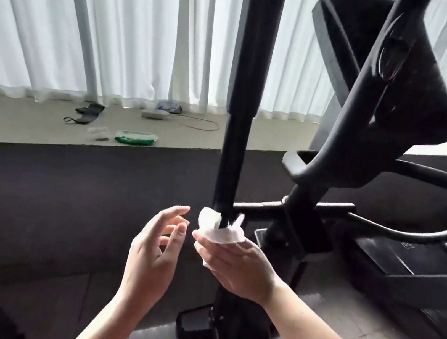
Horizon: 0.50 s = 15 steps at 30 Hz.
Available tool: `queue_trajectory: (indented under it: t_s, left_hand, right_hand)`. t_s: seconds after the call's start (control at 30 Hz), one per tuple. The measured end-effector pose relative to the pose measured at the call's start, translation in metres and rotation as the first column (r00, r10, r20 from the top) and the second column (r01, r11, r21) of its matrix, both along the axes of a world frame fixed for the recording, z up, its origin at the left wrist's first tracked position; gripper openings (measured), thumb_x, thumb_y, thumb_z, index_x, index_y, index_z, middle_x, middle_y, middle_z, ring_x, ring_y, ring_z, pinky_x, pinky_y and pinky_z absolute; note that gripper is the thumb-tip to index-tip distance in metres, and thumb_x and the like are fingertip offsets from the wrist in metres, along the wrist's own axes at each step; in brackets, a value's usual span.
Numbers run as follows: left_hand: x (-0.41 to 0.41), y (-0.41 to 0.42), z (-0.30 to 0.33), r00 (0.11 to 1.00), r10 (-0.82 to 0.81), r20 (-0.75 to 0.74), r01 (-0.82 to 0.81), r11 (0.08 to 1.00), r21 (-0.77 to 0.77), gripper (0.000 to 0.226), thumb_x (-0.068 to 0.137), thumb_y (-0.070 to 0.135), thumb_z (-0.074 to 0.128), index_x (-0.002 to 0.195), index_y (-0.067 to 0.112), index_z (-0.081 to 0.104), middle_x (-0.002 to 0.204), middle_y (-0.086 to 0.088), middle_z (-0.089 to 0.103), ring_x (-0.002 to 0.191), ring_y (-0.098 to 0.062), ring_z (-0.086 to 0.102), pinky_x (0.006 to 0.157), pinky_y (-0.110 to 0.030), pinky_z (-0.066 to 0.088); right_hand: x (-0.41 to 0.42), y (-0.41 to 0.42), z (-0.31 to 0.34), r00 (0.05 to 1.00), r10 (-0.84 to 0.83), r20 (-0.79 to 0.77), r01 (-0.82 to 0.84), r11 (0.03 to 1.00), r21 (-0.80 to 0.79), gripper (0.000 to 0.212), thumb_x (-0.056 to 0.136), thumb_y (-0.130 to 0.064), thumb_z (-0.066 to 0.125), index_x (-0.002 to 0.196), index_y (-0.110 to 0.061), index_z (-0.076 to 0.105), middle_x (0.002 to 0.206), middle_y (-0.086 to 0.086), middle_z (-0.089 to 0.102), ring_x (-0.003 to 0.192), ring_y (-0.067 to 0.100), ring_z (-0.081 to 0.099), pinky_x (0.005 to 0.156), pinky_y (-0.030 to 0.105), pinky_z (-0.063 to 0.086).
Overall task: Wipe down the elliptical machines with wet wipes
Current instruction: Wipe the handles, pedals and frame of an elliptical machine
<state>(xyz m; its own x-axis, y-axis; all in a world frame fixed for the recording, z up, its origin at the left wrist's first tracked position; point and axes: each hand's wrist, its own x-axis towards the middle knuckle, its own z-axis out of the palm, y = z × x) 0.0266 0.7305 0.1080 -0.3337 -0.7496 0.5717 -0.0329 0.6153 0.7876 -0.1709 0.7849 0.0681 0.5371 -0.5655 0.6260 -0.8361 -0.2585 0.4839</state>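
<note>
**Wet wipe wrapped round elliptical's upright handlebar**

Wet wipe [218,228], white and crumpled, is seen bunched against the black handlebar post [247,91] of an elliptical machine [381,111], just above the point where the post meets the lower frame. The wipe is held at the fingertips of the right hand [233,269], which is turned palm-up with its fingers reaching toward the post at 12 o'clock; part of the wipe is folded round the post's left side. How tightly the fingers are closed cannot be told, as the cloth covers their tips. The left hand [156,249] is raised just beside the wipe at its 9 o'clock, fingers spread loosely and slightly bent, gripping nothing and apart from the cloth.

The machine's console housing is shown tilted at 2 o'clock, with curved black arms and a foot pedal [406,260] at 3 o'clock. On the pale window ledge [34,123] at 10 o'clock, a green-and-white wipes packet [135,138] is laid flat, with a dark strap [87,112] behind it and a thin cable [203,124] to its upper right. White curtains [122,23] are hung across the windows at 11 o'clock.
</note>
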Motion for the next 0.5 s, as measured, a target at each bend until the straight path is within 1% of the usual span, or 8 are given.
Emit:
queue_trajectory:
  t_s: [0.07,0.17,0.23,0.27,0.33,0.4,0.47,0.5]
  left_hand:
    - [0.0,0.001,-0.018,1.0,0.008,0.019,-0.009,0.998,0.066,0.026,0.088,0.032,0.052,0.108,0.047,0.058,0.098,0.008,0.07,0.093,0.0,0.064,0.074,-0.006,0.044]
    - [-0.004,0.006,-0.04,0.998,0.016,0.053,-0.023,0.989,0.146,0.026,0.088,0.032,0.051,0.11,0.045,0.058,0.098,0.005,0.07,0.093,-0.004,0.065,0.075,-0.008,0.045]
    - [-0.008,0.011,-0.052,0.998,0.016,0.067,-0.029,0.98,0.196,0.026,0.088,0.033,0.052,0.111,0.043,0.059,0.099,0.006,0.07,0.092,-0.006,0.066,0.076,-0.01,0.046]
    - [-0.009,0.014,-0.058,0.997,0.014,0.077,-0.03,0.976,0.217,0.026,0.088,0.033,0.052,0.11,0.042,0.06,0.098,0.006,0.07,0.091,-0.006,0.066,0.077,-0.011,0.046]
    - [-0.012,0.022,-0.07,0.995,0.006,0.104,-0.032,0.967,0.252,0.024,0.089,0.031,0.053,0.11,0.04,0.061,0.097,0.005,0.07,0.09,-0.007,0.066,0.077,-0.012,0.047]
    - [-0.014,0.033,-0.084,0.993,-0.006,0.12,-0.032,0.951,0.308,0.02,0.094,0.024,0.058,0.106,0.039,0.062,0.096,0.004,0.07,0.089,-0.008,0.066,0.077,-0.012,0.047]
    - [-0.015,0.045,-0.099,0.987,-0.037,0.159,-0.024,0.93,0.367,0.027,0.096,0.011,0.061,0.102,0.037,0.064,0.093,0.005,0.071,0.088,-0.008,0.066,0.074,-0.011,0.047]
    - [-0.016,0.052,-0.106,0.98,-0.068,0.187,-0.012,0.919,0.395,0.028,0.095,0.008,0.061,0.099,0.036,0.066,0.09,0.008,0.071,0.087,-0.007,0.066,0.072,-0.011,0.047]
  right_hand:
    - [-0.014,-0.002,-0.031,0.993,-0.042,-0.11,0.05,0.996,0.073,0.031,0.098,-0.022,0.051,0.125,-0.019,0.066,0.135,-0.006,0.061,0.121,0.012,0.058,0.099,0.033,0.047]
    - [-0.037,-0.003,-0.067,0.986,-0.022,-0.163,0.05,0.983,0.175,0.036,0.099,-0.012,0.04,0.123,-0.02,0.066,0.13,-0.005,0.064,0.121,0.014,0.057,0.097,0.036,0.049]
    - [-0.044,0.0,-0.077,0.993,0.014,-0.114,0.012,0.975,0.224,0.026,0.094,-0.01,0.054,0.114,-0.017,0.069,0.127,-0.003,0.065,0.121,0.014,0.056,0.097,0.035,0.049]
    - [-0.046,0.002,-0.081,0.998,0.022,-0.057,-0.007,0.97,0.242,0.022,0.092,-0.011,0.059,0.11,-0.016,0.07,0.127,-0.001,0.065,0.12,0.014,0.058,0.096,0.034,0.05]
    - [-0.044,0.01,-0.089,0.996,0.006,0.085,-0.028,0.964,0.266,0.02,0.098,-0.013,0.053,0.104,-0.011,0.072,0.125,0.004,0.066,0.122,0.017,0.059,0.097,0.034,0.05]
    - [-0.04,0.023,-0.096,0.964,-0.037,0.263,-0.053,0.944,0.325,0.02,0.099,-0.014,0.053,0.105,-0.007,0.071,0.123,0.007,0.067,0.128,0.022,0.055,0.104,0.036,0.046]
    - [-0.028,0.042,-0.096,0.845,-0.137,0.517,-0.114,0.898,0.424,0.021,0.097,-0.013,0.054,0.106,-0.004,0.071,0.117,0.007,0.069,0.125,0.023,0.056,0.106,0.037,0.044]
    - [-0.02,0.054,-0.095,0.718,-0.218,0.66,-0.172,0.864,0.473,0.024,0.097,-0.015,0.051,0.103,-0.003,0.07,0.111,0.008,0.07,0.118,0.024,0.06,0.101,0.039,0.047]
